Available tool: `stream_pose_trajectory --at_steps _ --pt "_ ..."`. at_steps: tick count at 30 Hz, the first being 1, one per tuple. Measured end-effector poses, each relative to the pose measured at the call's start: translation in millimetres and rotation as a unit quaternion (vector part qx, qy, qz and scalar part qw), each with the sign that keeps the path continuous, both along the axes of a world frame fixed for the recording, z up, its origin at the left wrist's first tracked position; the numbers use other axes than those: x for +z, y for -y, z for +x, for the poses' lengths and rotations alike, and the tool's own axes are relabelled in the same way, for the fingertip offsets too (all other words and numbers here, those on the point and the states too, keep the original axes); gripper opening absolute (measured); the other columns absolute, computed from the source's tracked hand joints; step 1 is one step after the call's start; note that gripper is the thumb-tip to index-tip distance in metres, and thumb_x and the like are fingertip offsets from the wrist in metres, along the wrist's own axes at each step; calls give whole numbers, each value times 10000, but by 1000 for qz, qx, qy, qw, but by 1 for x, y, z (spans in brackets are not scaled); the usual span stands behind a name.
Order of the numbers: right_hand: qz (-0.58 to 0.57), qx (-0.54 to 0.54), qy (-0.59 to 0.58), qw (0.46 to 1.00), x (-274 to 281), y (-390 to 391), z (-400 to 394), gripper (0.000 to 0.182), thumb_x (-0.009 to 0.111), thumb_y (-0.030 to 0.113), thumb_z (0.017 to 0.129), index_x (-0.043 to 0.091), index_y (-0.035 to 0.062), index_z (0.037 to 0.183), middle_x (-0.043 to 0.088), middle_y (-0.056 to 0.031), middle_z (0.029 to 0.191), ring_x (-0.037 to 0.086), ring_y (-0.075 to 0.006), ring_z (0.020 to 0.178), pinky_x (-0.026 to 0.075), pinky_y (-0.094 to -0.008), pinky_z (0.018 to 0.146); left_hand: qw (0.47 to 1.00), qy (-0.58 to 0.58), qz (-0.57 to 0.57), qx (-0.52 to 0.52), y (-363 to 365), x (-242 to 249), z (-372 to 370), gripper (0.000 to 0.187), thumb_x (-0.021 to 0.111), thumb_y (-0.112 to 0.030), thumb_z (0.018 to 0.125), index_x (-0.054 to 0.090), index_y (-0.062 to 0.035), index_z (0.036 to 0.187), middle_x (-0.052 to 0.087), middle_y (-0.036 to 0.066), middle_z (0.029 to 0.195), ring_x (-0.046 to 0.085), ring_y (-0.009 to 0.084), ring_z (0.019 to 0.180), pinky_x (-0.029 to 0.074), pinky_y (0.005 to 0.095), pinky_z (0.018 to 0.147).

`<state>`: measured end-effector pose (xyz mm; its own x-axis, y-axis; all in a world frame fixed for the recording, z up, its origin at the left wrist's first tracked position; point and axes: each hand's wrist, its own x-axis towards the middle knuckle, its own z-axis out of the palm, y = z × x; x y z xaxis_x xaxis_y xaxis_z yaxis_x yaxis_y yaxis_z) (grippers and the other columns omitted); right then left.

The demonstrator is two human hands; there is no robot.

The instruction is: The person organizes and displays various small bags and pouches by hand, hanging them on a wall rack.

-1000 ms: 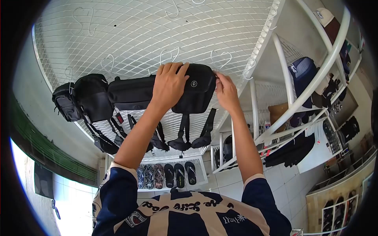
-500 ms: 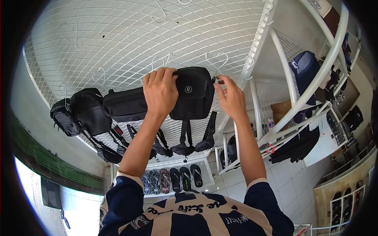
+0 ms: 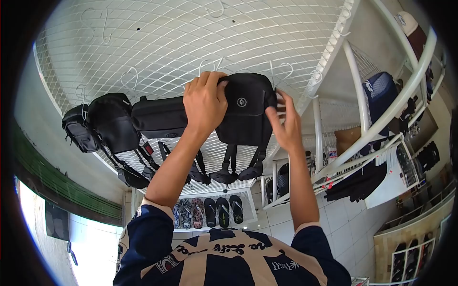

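Note:
A black bag with a round logo (image 3: 245,112) hangs against the white wire grid, its straps dangling below. My left hand (image 3: 206,102) is closed over the bag's upper left corner, thumb on its front edge. At the bag's right edge is my right hand (image 3: 285,119), its fingers partly curled round the side and thumb near the front; this hand is slightly blurred. Just left of my left hand is a long black bag (image 3: 160,117). Farther left hang another black bag (image 3: 110,123) and a smaller one (image 3: 80,129).
White hooks (image 3: 130,77) hang on the wire grid (image 3: 162,43). Below, a white rack (image 3: 250,217) holds several flip-flops (image 3: 223,212). At the right are white curved rails (image 3: 381,123), a blue cap (image 3: 380,93) and dark clothes (image 3: 360,181).
The view has shifted, so the bags and both hands appear farther right. My right hand has moved onto the bag's right side, closer against it.

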<state>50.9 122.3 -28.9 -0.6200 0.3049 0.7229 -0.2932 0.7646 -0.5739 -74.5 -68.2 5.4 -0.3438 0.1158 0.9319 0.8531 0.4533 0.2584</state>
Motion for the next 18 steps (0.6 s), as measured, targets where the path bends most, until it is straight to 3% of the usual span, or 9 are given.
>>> stream_pose_trajectory --at_steps 3,4,7,11,12,14,18 --pt "-59 54 -66 995 -17 28 2 666 744 270 903 443 -17 1423 664 -238 1141 697 -327 970 534 -351 849 1000 15 6 -25 -2 -2 0 120 688 -95 861 702 -93 980 676 79 865 643 302 829 464 405 789" --pt "-100 56 -54 992 -19 34 6 616 735 186 914 447 -36 1412 658 -226 1154 669 -287 1043 510 -342 913 999 25 7 -44 -2 -2 1 124 688 -95 863 704 -91 986 670 85 834 644 314 822 469 422 801" --pt "-132 12 -85 988 -37 27 7 551 692 161 949 452 -39 1402 650 -190 1178 636 -237 1084 490 -326 940 992 12 -33 -117 9 5 -2 126 673 -117 887 711 -89 1004 663 86 894 630 306 869 463 419 833" --pt "-192 -18 -109 975 -57 0 14 467 642 153 986 470 -47 1372 624 -163 1232 603 -210 1113 453 -311 986 991 -6 -95 -99 24 1 -10 211 644 -72 865 731 -94 1057 639 86 1017 591 291 977 440 420 901" --pt "-172 -34 -126 976 -53 0 15 373 593 185 1025 509 -34 1315 663 -112 1148 611 -150 1031 464 -275 925 987 -32 -144 -71 26 -3 -13 273 631 -45 836 738 -100 1081 619 83 1064 566 285 1020 423 421 938" --pt "-185 -35 -125 974 -47 0 20 366 592 185 1026 513 -34 1309 663 -108 1143 609 -148 1023 464 -274 922 977 -57 -198 -46 27 -10 -14 431 607 11 744 751 -119 1128 595 84 1125 531 282 1091 386 443 1017" --pt "-199 -38 -129 971 -43 -2 21 393 598 193 1023 496 -38 1323 645 -126 1178 600 -171 1058 453 -296 952 978 -50 -202 -15 23 -18 -13 425 610 11 742 751 -121 1121 595 83 1130 525 285 1110 372 461 1044"
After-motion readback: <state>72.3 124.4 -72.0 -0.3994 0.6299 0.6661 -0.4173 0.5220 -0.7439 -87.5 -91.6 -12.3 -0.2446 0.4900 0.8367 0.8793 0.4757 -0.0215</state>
